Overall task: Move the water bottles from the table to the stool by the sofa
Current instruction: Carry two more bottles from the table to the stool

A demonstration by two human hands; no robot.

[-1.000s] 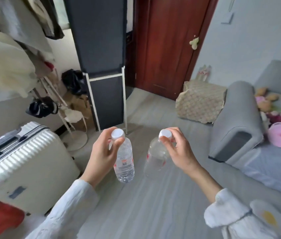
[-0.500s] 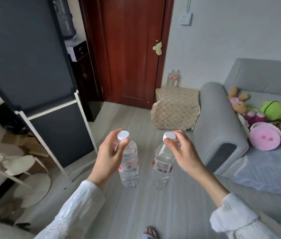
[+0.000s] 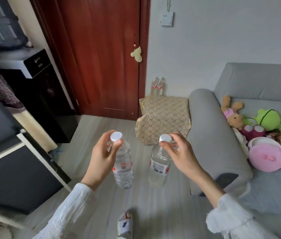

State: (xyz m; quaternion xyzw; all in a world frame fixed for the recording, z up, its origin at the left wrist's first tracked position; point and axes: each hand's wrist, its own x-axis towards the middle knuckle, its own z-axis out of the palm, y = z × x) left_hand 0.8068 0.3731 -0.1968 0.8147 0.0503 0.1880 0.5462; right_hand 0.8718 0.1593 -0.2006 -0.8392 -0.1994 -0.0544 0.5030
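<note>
My left hand grips one clear water bottle by its neck, just under the white cap. My right hand pinches a second clear water bottle at its white cap. Both bottles hang upright in the air above the grey floor. Ahead stands the stool, draped in a gold patterned cloth, beside the arm of the grey sofa. Two more bottles stand at the stool's back edge against the wall.
A red-brown door is straight ahead. A black cabinet and a dark panel with a white frame line the left side. Plush toys and a pink round box lie on the sofa seat. My slippered foot shows at the bottom.
The view has swung right and moved forward: the suitcase and clothes rack are gone from sight, the door, stool and sofa are closer. Both hands still carry their bottles.
</note>
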